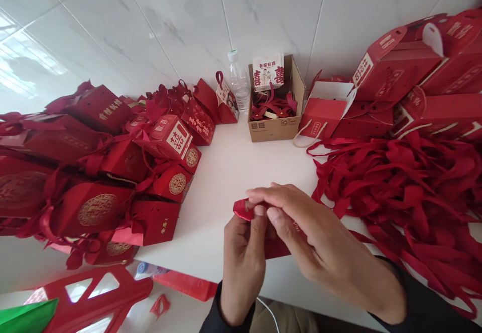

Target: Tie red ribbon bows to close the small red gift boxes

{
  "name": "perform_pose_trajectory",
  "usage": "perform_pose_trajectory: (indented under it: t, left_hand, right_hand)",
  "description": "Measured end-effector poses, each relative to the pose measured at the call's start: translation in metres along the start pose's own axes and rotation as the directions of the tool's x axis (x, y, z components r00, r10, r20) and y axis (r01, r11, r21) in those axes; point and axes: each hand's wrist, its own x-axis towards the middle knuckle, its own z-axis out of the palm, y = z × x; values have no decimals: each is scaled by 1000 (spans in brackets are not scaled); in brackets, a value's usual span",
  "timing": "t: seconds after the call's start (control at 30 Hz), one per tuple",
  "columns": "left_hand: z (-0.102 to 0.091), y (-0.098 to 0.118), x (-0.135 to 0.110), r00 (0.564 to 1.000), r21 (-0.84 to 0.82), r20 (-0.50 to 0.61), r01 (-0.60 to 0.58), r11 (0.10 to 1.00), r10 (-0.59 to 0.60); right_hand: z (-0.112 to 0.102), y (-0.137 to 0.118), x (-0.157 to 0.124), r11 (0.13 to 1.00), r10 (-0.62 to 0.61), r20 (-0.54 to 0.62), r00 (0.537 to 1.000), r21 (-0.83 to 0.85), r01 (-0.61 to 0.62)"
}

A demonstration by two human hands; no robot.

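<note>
My left hand (243, 257) and my right hand (316, 237) meet over the front edge of the white table (226, 172). Together they pinch a red ribbon (242, 209), looped at the fingertips. A flat red piece (276, 246), perhaps a small box, shows beneath my right hand, mostly hidden. Both hands have their fingers closed on the ribbon.
A pile of finished red gift boxes (113, 172) with bows fills the left. Loose red ribbons (406, 192) heap on the right, under larger red boxes (399, 67). A cardboard carton (276, 122) and a plastic bottle (239, 82) stand against the tiled wall. A red stool (94, 298) sits below.
</note>
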Motion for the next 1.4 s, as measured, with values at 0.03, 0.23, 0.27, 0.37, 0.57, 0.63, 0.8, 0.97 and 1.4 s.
perform_pose_trajectory:
  t: [0.03,0.23,0.27,0.37,0.57,0.63,0.8,0.97,1.4]
  left_hand:
    - [-1,-1,0,1000,-1,-26,9,1000,-9]
    - [-7,-5,3,998,-127,19,68,990,-66]
    - [-8,-6,3,997,-151,29,76,986,-73]
    - [-10,-5,5,994,-177,50,100,979,-92]
    - [-12,8,7,991,-71,96,103,992,-96]
    - [-12,13,7,992,-25,110,62,998,-58]
    - [-10,14,9,986,176,92,-151,973,137]
    - [-7,1,12,827,476,152,-541,693,541]
    - [-7,-13,8,800,514,76,-543,665,595]
  right_hand:
    - [-1,3,-1,999,32,-9,999,-29,-33]
    - [-9,16,-8,976,54,-43,998,-210,-62]
    - [-11,15,-8,975,67,-56,996,-206,-78]
    - [-20,8,-9,975,159,-133,978,-134,-176]
    - [-41,-5,-19,934,355,-155,922,26,-355]
    - [-45,-1,-24,920,391,-56,919,-11,-392]
    - [-34,17,-27,928,361,-20,932,-88,-362]
    - [-16,23,-19,902,417,94,904,81,-424]
    - [-19,18,-17,842,489,76,869,217,-493]
